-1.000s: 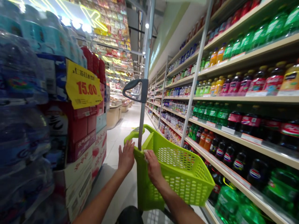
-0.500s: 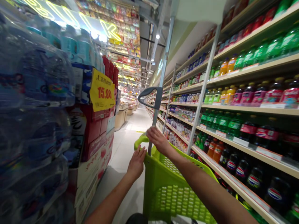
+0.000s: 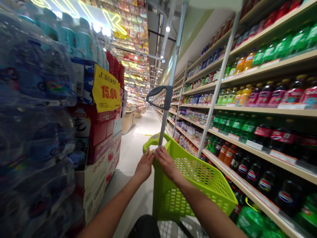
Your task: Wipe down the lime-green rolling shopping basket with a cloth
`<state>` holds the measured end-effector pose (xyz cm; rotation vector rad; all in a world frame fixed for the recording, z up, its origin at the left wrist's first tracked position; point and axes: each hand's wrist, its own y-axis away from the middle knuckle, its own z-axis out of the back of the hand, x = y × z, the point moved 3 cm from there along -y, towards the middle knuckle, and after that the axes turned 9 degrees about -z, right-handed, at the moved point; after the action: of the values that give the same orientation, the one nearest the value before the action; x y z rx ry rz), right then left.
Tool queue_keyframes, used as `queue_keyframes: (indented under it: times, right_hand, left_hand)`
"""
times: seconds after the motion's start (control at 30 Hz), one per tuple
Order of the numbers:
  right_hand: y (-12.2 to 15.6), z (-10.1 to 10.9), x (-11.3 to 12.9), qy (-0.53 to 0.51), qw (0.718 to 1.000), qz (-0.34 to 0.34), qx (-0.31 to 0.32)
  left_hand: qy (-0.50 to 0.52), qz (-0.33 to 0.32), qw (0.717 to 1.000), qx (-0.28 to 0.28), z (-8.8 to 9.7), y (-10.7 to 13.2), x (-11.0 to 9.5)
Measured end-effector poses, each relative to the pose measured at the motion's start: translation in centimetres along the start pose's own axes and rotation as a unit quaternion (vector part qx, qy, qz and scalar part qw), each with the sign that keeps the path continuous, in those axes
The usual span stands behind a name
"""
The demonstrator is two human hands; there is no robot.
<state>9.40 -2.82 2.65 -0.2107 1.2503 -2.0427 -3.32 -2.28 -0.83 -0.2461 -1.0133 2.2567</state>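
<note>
A bright green shopping cart [image 3: 205, 170] with perforated basket walls stands in front of me. A silver pole [image 3: 174, 59] with a grey loop handle [image 3: 159, 97] rises from its near end. My left hand [image 3: 145, 165] is closed at the near rim, just below the curved green grip [image 3: 148, 144]. Close beside it, my right hand [image 3: 165, 162] closes over the same rim at the foot of the pole. The fingertips of both hands almost meet there; my thumbs are mostly hidden.
Shelves of soda bottles [image 3: 247, 125] line the right side, with large green bottles [image 3: 251, 219] low down. On the left are wrapped water bottles [image 3: 37, 132] and stacked cartons [image 3: 99, 142] with a yellow price sign [image 3: 106, 89]. A pale floor aisle [image 3: 133, 140] runs ahead between them.
My right hand has come down and nearer from higher on the pole's base to the rim beside my left hand. More of the basket's far side shows. My left hand stays at the rim.
</note>
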Motion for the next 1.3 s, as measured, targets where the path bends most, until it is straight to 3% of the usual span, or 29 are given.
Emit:
queue_keyframes:
  times: [0.17,0.33,0.4,0.57,0.63,0.83,0.9,1.03,1.1,1.3]
  right_hand:
    - [7.6,-2.7,2.1,-0.002,0.997,-0.075,-0.010]
    - [12.0,-4.2,4.4,-0.015,0.997,-0.043,0.056]
    - [12.2,-3.8,5.0,-0.035,0.997,-0.038,0.060]
    - [7.4,-1.5,3.7,-0.084,0.991,-0.106,-0.002]
    - [7.0,-1.7,3.2,-0.084,0.990,-0.111,-0.005]
    - [14.3,-3.9,4.7,-0.092,0.989,-0.056,0.099]
    - [14.2,-2.9,4.5,-0.106,0.990,-0.066,0.073]
    - [10.0,-0.4,2.3,-0.102,0.984,-0.147,-0.010]
    - [9.6,-0.4,1.6,-0.089,0.984,-0.156,-0.004]
    - [16.2,-2.1,3.0,-0.082,0.984,-0.110,0.115]
  left_hand:
    - [0.006,-0.002,1.000,0.011,0.3,0.1,-0.2]
    - [0.002,0.000,1.000,0.023,0.3,0.1,-0.5]
    - [0.001,-0.005,1.000,0.030,0.3,0.1,-0.5]
    - [-0.007,-0.006,0.999,0.053,0.4,0.2,-0.5]
    - [-0.009,-0.006,0.998,0.061,0.5,0.2,-0.5]
    - [-0.015,-0.008,0.997,0.075,0.7,0.1,-0.7]
    - [-0.019,-0.005,0.997,0.077,0.7,0.1,-0.8]
    - [-0.027,0.005,0.997,0.074,0.4,0.0,-1.0]
    - [-0.029,0.009,0.997,0.069,0.3,-0.1,-1.0]
    - [-0.041,0.021,0.996,0.083,0.6,-0.3,-0.9]
